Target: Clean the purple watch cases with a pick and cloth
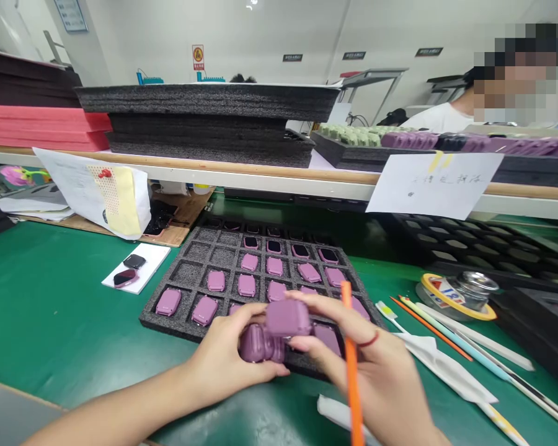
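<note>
At the far left, a stack of red foam sheets (41, 127) sat on a white shelf (242, 179) with a wooden top edge, beside a taller stack of dark foam sheets (204, 118). A sheet of paper (86, 189) with a yellow note hung over the shelf edge. Below it, on a green mat (60, 303), a white card (137, 269) carried two small dark devices (128, 270).

Just right of the card lay a black foam tray (190, 288) divided into square pockets, most holding purple devices (246, 285). Those in one far row showed black screens, and the nearer ones showed purple backs.

Above the tray's near edge, the left hand (227, 359) had its fingers curled together around the lower purple device (258, 344). That device touched the upper purple device (288, 317), which the right hand (376, 371) held with its fingers bent over it. I could not tell whether the two were joined. An orange stick (351, 365) stood upright against the right hand, which had a red thread (368, 341) around it.

Further right, a white cloth (441, 365) and several thin sticks (451, 337) lay on the mat, near a tape roll (456, 297) and a glass jar (480, 290). Beyond the shelf stood a person in a white shirt (441, 118).
</note>
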Action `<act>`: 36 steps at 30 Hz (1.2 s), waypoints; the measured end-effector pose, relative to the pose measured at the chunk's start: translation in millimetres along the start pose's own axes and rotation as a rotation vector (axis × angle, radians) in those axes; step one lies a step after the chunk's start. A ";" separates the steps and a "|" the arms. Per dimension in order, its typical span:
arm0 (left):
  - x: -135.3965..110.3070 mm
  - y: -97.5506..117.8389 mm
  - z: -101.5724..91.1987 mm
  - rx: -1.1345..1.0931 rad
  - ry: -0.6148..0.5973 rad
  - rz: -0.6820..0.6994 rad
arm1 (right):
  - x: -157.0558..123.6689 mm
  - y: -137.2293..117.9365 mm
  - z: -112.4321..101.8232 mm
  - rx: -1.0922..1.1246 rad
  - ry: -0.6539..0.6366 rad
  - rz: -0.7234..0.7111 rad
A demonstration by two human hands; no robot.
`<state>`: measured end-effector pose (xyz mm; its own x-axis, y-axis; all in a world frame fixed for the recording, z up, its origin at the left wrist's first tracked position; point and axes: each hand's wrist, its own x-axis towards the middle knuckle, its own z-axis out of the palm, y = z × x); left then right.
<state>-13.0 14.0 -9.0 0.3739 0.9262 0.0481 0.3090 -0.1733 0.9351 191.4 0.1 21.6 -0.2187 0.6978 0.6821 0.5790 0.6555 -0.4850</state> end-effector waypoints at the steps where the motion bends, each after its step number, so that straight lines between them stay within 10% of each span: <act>1: 0.4 -0.3 -0.1 -0.005 0.017 0.009 | 1.7 3.7 -8.5 -0.019 -0.002 0.025; 9: -1.5 -3.5 -2.2 -0.037 -0.006 0.227 | 0.1 11.9 -12.0 0.151 -0.269 -0.067; 21: -5.7 -5.9 0.4 -0.165 -0.006 0.127 | -13.1 5.0 12.9 0.142 -0.145 -0.195; 36: -8.6 0.5 -2.7 0.035 0.019 0.343 | -15.5 7.6 9.7 0.203 -0.163 -0.214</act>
<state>-18.4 6.9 -8.0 0.4452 0.8180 0.3643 0.1978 -0.4866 0.8509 191.6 -2.9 2.0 -0.4504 0.5643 0.6919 0.3416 0.8249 -0.4504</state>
